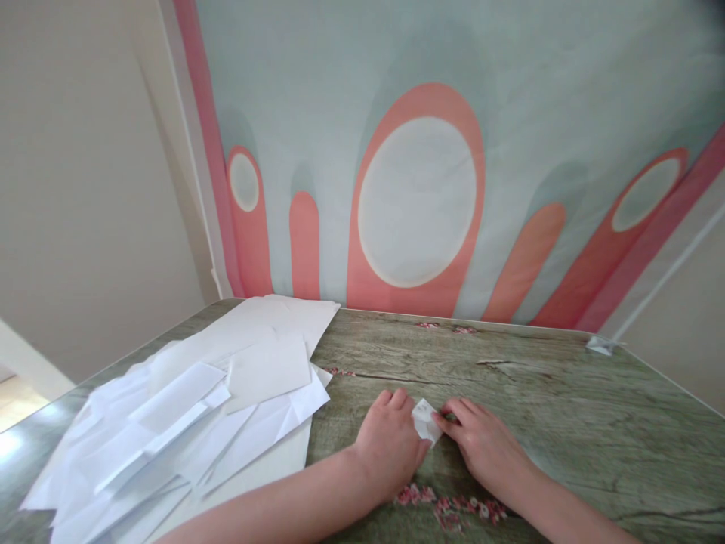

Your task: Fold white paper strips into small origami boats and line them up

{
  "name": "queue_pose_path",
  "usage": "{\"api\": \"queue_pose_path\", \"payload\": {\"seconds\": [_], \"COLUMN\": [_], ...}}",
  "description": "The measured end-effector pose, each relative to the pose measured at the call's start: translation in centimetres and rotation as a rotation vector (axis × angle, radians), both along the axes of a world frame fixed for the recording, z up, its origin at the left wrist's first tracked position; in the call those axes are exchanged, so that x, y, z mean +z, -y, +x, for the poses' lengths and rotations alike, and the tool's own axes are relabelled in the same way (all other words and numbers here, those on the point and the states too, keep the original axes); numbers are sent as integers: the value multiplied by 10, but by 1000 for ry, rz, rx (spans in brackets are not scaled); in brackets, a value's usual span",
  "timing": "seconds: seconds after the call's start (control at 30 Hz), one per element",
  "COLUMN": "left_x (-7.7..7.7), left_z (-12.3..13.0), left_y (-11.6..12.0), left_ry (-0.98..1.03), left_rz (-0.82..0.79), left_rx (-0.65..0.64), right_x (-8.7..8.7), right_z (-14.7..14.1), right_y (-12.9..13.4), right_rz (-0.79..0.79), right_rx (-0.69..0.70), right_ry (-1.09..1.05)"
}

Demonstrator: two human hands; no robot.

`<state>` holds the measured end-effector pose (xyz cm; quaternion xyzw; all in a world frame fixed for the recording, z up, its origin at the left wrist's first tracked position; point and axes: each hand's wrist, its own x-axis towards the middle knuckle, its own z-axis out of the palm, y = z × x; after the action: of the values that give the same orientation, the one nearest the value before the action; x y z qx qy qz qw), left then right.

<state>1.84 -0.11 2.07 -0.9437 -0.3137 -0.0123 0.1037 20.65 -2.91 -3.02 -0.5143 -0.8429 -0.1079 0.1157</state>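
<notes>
Heap of white paper sheets point(260, 385), left; small white folded paper point(424, 423), long axis pointing away.
Left hand point(390, 438) curled, right hand point(484, 438) pinching; both grip it.

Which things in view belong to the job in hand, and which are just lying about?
In the job:
small paper
left hand and right hand, both touching it
table, underneath

Apparently just lying about:
pile of white paper, held by neither hand
</notes>
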Motion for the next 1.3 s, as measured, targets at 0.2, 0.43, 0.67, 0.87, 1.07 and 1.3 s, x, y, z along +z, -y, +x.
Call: {"api": "queue_pose_path", "payload": {"seconds": [0.2,0.43,0.67,0.87,1.07,1.3], "left_x": [-4,-9,-12,-7,-8,-14], "left_z": [1,2,2,2,2,-2], "left_y": [2,2,-3,-6,-8,-9], "left_ry": [-38,-31,5,17,41,165], "left_rz": [62,63,18,-20,-45,-113], "left_rx": [-14,-3,-4,26,7,-23], "right_x": [3,6,1,0,3,-9], "right_z": [-2,5,3,4,2,7], "right_y": [1,2,2,3,3,-7], "right_rz": [-8,-48,-14,-30,-126,-285], "right_rx": [-32,-36,-19,-15,-108,-177], "right_ry": [29,76,76,-83,-353,-591]}}
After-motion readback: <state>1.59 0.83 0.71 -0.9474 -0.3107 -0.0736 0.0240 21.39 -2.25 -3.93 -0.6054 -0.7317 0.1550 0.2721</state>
